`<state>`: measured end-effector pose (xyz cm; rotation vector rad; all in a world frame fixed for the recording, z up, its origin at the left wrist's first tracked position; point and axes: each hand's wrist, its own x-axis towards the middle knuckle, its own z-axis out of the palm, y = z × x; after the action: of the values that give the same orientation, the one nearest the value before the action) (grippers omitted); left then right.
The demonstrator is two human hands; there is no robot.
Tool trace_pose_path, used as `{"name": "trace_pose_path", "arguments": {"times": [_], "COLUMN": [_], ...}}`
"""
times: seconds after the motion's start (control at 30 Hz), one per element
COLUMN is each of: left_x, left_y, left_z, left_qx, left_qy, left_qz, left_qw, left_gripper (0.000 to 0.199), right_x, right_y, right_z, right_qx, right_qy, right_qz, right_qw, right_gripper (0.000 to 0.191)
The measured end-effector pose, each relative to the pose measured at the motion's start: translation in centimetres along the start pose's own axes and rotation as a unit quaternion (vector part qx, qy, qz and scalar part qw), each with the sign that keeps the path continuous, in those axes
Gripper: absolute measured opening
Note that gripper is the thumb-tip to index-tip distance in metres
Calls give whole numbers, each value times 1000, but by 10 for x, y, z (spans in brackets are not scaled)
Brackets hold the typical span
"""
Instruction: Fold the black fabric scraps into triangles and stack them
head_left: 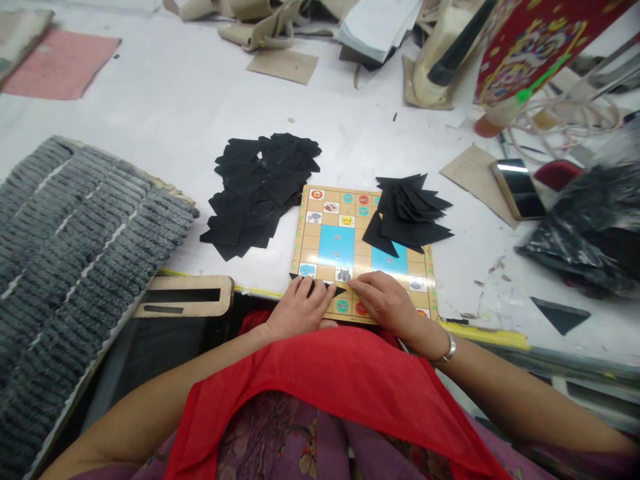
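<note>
A game board (311, 250) with animal pictures and blue patches lies at the table's front edge. Near its lower left, a black triangular piece (340, 291) shows partly from under my left hand (300, 308), whose bent fingers press it against the board. My right hand (387, 303) rests on the board just right of the piece's tip, fingertips pinched together; what they hold, if anything, is too small to make out. A fanned stack of black pieces (413, 213) covers the board's upper right. Left of the board spreads a larger heap of black pieces (265, 190).
Grey ribbed fabric (85, 267) fills the left side, beside a slotted wooden strip (185, 295). To the right are a phone (517, 189), a black plastic bag (590, 227) and a single black triangle (561, 315). Beige pieces (260, 30) and a red box (537, 50) stand behind.
</note>
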<state>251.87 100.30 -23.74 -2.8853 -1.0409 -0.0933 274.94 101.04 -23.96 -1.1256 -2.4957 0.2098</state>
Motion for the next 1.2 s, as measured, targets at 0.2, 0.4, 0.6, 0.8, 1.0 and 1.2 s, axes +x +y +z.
{"name": "trace_pose_path", "arguments": {"times": [0.2, 0.4, 0.6, 0.8, 1.0, 1.2], "left_x": [-1, -1, 1, -5, -17, -14], "left_y": [-2, -1, 2, 8, 4, 9], "left_z": [1, 1, -3, 3, 16, 19], "left_qx": [-14, -17, -6, -2, 11, 27], "left_qy": [12, -4, -3, 43, 125, 90], "left_qz": [4, 2, -6, -27, -79, -91], "left_qw": [1000, 1000, 1000, 999, 989, 991], "left_gripper": [65, 62, 63, 68, 74, 74], "right_x": [-1, 2, -5, -5, -1, 10], "right_y": [-7, -12, -10, -27, -26, -14], "right_z": [-6, -13, -6, 6, 5, -9], "right_qx": [-45, -111, -36, -33, -157, -163], "right_qy": [-48, -95, -22, -13, -9, -33], "right_qz": [-51, -89, 24, 16, -72, -78], "right_qw": [997, 985, 999, 999, 985, 983], "right_gripper": [27, 30, 34, 37, 39, 39]}}
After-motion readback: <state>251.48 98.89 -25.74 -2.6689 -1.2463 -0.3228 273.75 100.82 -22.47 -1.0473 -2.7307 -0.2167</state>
